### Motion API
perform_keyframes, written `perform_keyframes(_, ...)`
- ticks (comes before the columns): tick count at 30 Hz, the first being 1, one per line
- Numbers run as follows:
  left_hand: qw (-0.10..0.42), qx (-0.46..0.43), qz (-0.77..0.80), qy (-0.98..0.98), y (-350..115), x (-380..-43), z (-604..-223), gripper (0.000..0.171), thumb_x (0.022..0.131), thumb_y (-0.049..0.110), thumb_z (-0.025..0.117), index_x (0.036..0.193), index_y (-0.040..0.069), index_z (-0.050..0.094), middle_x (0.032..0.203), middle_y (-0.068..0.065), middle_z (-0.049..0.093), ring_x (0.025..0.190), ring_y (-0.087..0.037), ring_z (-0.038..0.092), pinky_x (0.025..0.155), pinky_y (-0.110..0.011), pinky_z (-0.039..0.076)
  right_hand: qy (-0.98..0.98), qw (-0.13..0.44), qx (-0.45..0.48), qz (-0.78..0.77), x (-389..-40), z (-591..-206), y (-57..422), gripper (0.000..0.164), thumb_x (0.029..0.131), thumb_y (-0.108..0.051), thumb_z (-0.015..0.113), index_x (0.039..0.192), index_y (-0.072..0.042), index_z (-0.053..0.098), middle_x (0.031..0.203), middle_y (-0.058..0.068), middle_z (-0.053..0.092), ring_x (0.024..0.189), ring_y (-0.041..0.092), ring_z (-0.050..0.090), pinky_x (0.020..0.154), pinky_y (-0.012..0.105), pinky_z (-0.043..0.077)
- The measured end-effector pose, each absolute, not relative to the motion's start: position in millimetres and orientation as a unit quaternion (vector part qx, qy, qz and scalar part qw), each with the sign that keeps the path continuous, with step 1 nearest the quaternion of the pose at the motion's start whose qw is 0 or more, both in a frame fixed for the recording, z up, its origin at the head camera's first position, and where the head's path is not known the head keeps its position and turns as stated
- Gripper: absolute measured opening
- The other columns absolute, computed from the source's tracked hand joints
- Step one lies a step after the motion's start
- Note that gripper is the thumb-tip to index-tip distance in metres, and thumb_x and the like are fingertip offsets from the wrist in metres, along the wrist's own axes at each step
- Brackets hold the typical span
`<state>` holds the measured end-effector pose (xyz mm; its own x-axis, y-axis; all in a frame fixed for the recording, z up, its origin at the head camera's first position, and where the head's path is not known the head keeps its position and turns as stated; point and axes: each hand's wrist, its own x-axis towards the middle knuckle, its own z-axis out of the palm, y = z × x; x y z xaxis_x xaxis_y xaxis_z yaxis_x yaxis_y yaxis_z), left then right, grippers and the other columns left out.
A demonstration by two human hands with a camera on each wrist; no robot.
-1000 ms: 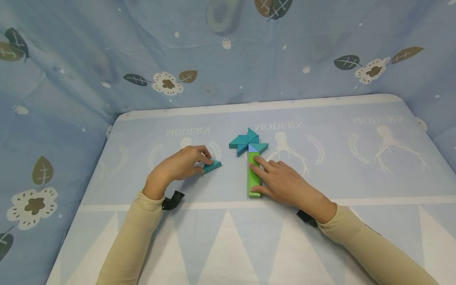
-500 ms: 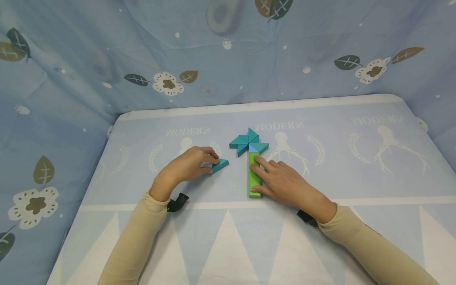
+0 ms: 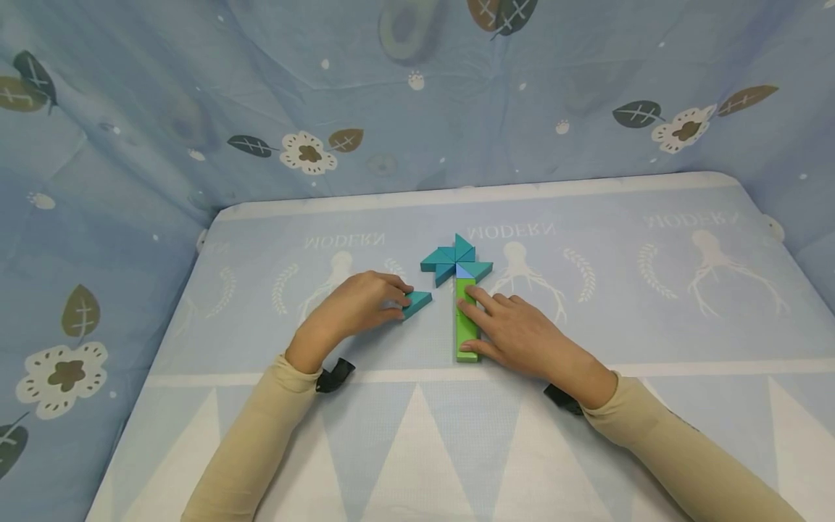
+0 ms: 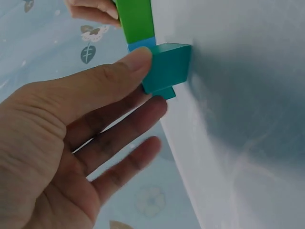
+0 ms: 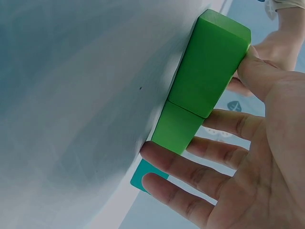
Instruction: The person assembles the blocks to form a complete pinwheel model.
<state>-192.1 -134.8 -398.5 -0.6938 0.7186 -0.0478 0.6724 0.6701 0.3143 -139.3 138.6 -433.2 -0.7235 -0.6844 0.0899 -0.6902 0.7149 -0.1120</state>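
In the head view, my left hand pinches a teal triangular block between thumb and fingers. The left wrist view shows the thumb on the near side of this teal block, close over the tabletop. My right hand rests its fairly straight fingers and thumb on an upright strip of green blocks. In the right wrist view the thumb touches the end of the larger green block. Above the strip, several teal triangles form a pinwheel, with a small light-blue triangle where it meets the green.
A pale patterned cloth covers the table, its far edge lined by a white band. Blue printed curtains hang behind it and at the sides. Black straps show at both wrists.
My left hand has slid the teal triangular block to the right, nearer the green strip. The right hand, the strip and the pinwheel stay where they were.
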Motion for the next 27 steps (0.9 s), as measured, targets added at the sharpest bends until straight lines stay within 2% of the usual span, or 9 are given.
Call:
perform_keyframes(7,0.044,0.399,0.126,0.907,-128,-190,-403,0.016,0.082,0.017,0.079,0.097,0.012,0.08,0.114,-0.005,0.073,0.103,-0.022,0.07,0.086,-0.037,0.057,-0.924,0.025,0.374,0.074,-140,-433,139,0.066,0.094,-0.054,0.057,0.142,-0.008,0.05,0.146,0.013,0.045,0.105,0.027,0.061,0.083,0.042,0.052)
perform_keyframes(14,0.021,0.422,0.113,0.899,-125,-187,-405,0.011,0.084,0.016,0.078,0.094,0.012,0.08,0.11,-0.005,0.071,0.09,-0.019,0.07,0.079,-0.034,0.057,-0.925,0.026,0.372,0.077,-140,-434,138,0.067,0.094,-0.054,0.057,0.142,-0.008,0.05,0.146,0.013,0.046,0.105,0.027,0.061,0.083,0.041,0.052)
perform_keyframes(27,0.014,0.436,0.085,0.896,-122,-183,-404,0.009,0.086,0.016,0.076,0.094,0.014,0.078,0.119,-0.007,0.068,0.087,-0.02,0.069,0.08,-0.037,0.056,-0.925,0.026,0.371,0.073,-140,-434,138,0.066,0.093,-0.053,0.058,0.142,-0.009,0.051,0.146,0.013,0.045,0.107,0.028,0.061,0.084,0.042,0.052)
